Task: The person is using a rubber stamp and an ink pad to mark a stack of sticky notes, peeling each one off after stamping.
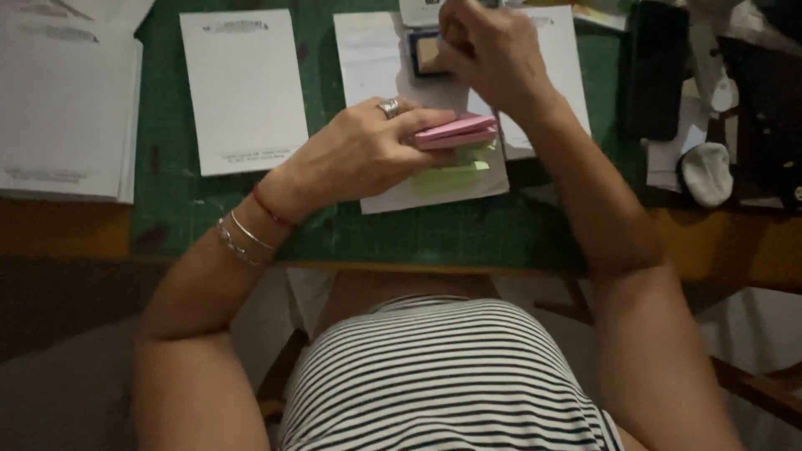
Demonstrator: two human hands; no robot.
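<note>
Here the left hand (359, 154) pinches a pink paper stack (455, 132) between thumb and fingers, lifted just above the green mat (180, 196) (likely keeping it squared), while beyond it the right hand (489, 50) closes its fingers on a small stamp block (428, 55) over the ink pad.

You have two hands, left hand (363, 150) and right hand (489, 54), one pink paper pad (455, 131), one ring (388, 107), one green cutting mat (175, 200).
</note>
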